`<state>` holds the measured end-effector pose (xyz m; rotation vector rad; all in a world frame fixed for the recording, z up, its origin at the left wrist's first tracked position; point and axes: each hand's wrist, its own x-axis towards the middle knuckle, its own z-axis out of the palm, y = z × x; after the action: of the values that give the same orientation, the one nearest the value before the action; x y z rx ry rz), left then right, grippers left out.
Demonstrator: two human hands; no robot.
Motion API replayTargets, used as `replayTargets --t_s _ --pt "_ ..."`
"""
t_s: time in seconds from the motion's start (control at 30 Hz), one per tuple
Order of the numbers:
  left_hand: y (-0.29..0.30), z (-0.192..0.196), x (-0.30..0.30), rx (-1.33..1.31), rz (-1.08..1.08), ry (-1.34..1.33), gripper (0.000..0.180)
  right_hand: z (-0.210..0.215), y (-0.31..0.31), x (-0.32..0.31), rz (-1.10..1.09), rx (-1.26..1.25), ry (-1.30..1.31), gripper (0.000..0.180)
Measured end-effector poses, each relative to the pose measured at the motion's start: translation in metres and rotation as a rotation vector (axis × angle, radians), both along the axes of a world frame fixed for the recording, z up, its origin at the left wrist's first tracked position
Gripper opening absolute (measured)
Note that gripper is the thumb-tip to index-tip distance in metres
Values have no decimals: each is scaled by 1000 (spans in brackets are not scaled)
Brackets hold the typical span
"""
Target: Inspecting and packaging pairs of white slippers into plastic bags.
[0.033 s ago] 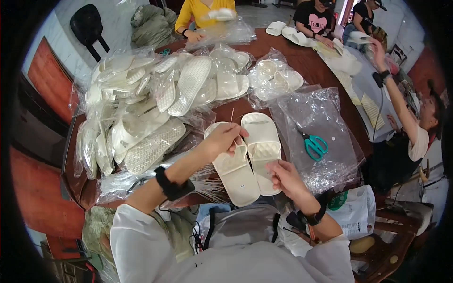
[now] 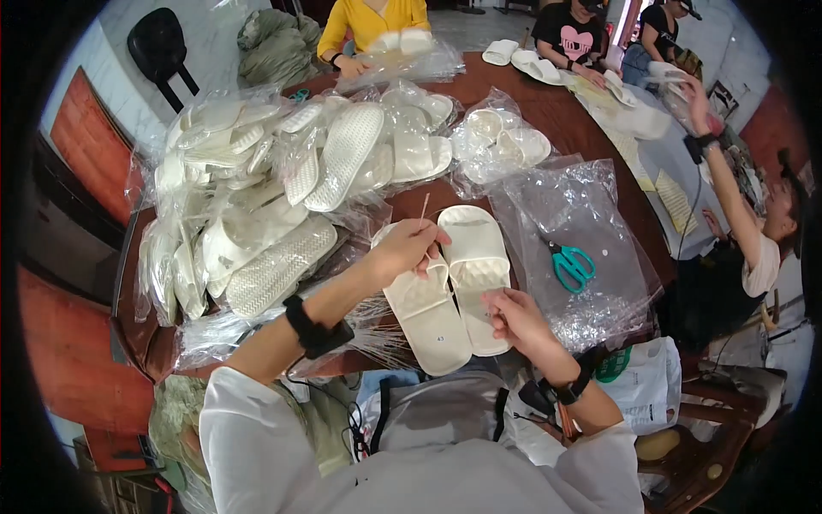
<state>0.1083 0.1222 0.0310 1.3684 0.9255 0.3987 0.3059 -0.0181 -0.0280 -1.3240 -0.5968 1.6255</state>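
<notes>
In the head view, two cream foam slides (image 2: 449, 287) are lying side by side, touching, on the near edge of a dark brown wooden table (image 2: 548, 107), their wide straps smooth and their footbeds dimpled. The left hand (image 2: 407, 247) is resting on the strap of the left slide, its fingers pinched around a thin, pale stick (image 2: 423, 214) that is pointing up and away. The right hand (image 2: 512, 317) is curling over the inner edge of the right slide, fingers bent and gripping it near the heel. Just right of the pair, one pair of teal-handled scissors (image 2: 572, 265) is lying on a crinkled clear plastic bag (image 2: 591, 206). To the left, a heap of bagged white slides (image 2: 265, 197), ribbed soles showing, is piling up in glossy film; they are too many to count. Three other people are sitting around the far side.
</notes>
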Motion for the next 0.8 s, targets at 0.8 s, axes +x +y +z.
replayTargets --t_s 0.8 --pt "72 -79 37 771 -97 399 32 -26 52 -19 -49 -65 113 18"
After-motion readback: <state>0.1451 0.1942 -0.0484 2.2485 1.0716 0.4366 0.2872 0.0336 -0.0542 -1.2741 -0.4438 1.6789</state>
